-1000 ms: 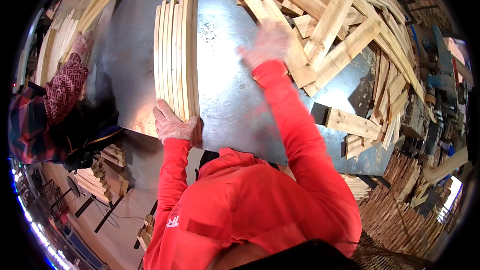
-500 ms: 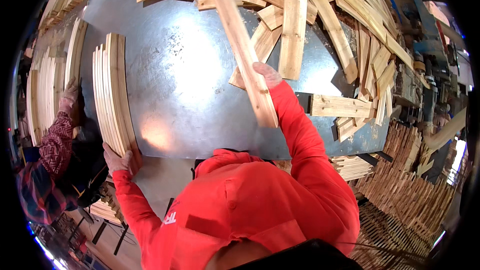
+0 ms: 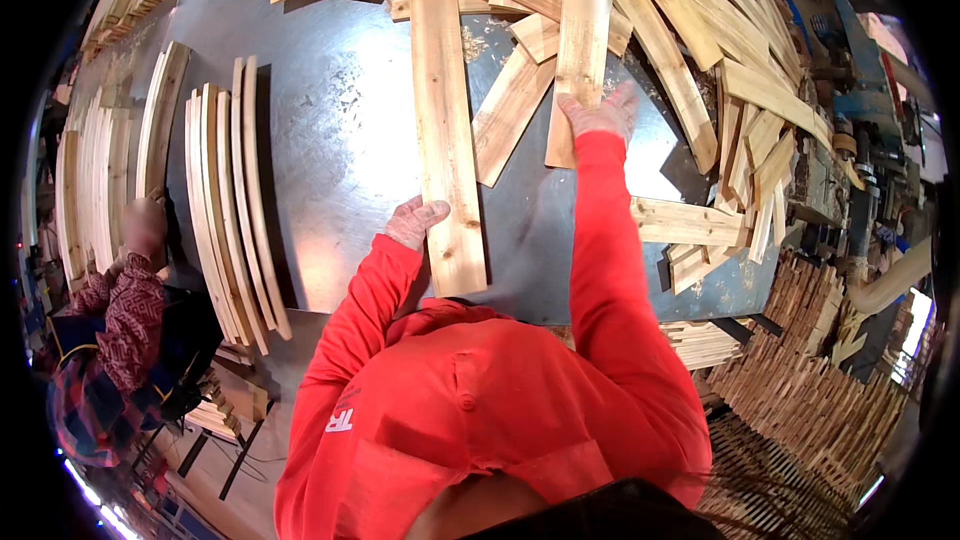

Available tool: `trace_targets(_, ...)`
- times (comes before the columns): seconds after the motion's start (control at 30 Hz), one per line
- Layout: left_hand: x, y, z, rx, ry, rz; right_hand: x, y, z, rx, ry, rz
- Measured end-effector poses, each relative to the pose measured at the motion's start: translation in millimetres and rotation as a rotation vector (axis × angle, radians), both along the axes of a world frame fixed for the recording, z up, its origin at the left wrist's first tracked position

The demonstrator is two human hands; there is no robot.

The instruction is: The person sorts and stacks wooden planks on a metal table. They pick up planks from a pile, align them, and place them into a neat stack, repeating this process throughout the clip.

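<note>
My left hand (image 3: 412, 223) is closed on the left edge of a pale wooden board (image 3: 448, 130), thumb over its face. This board lies lengthwise in front of me, its near end by my chest. My right hand (image 3: 603, 114) rests on the lower right part of another long board (image 3: 582, 25), fingers stretched out past its edge. Between the two, a shorter slanted board (image 3: 512, 110) lies on the grey metal table (image 3: 340, 140). To the left, several boards standing on edge (image 3: 228, 200) form a row with gaps between some.
A loose heap of boards (image 3: 690, 20) covers the far and right side of the table. At the left, a co-worker's hand (image 3: 145, 225), blurred, is by another row of boards (image 3: 95, 180). Stacked wood (image 3: 810, 370) stands at the lower right, near machinery (image 3: 860, 110).
My left hand has left the row, whose boards now stand farther apart, and holds the board my right hand carried. My right hand has moved up and right onto another board, which has shifted slightly.
</note>
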State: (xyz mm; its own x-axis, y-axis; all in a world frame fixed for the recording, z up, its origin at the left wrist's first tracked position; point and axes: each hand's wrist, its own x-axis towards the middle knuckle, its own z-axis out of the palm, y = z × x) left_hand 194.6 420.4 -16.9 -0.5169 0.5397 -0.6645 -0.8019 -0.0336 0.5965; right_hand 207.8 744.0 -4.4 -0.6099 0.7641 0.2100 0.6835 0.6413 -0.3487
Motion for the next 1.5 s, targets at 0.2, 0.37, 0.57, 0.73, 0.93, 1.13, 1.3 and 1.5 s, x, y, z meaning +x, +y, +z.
trace_targets(0.2,8.8,9.5,-16.7,-0.359,0.242,-0.018,4.8,-21.4,26.9,-0.698,-0.206,0.141)
trace_targets(0.37,11.4,20.4,-28.6,-0.222,0.317,0.104,7.3,-94.6,57.6,-0.552,-0.578,0.878)
trace_targets(0.57,0.0,22.1,-22.9,-0.118,0.108,0.103,-138.0,68.5,30.7,0.392,-0.214,0.318)
trace_targets(0.73,4.0,16.5,-22.9,-0.237,0.182,0.107,-123.0,45.0,86.9,-0.312,-0.68,0.524)
trace_targets(0.93,18.9,1.8,-92.4,0.064,0.152,0.262,23.8,-79.1,66.8,-0.598,-0.794,0.721)
trace_targets(1.13,14.0,36.0,-26.5,-0.14,-0.024,0.168,-59.0,115.2,63.7,0.142,-0.268,-0.064)
trace_targets(1.3,19.7,47.3,-18.8,-0.208,0.113,0.163,-86.9,123.2,48.3,-0.188,-0.26,-0.133)
trace_targets(1.5,23.5,45.8,-4.6,-0.259,0.219,0.139,73.2,-25.7,52.6,-1.605,0.468,0.322)
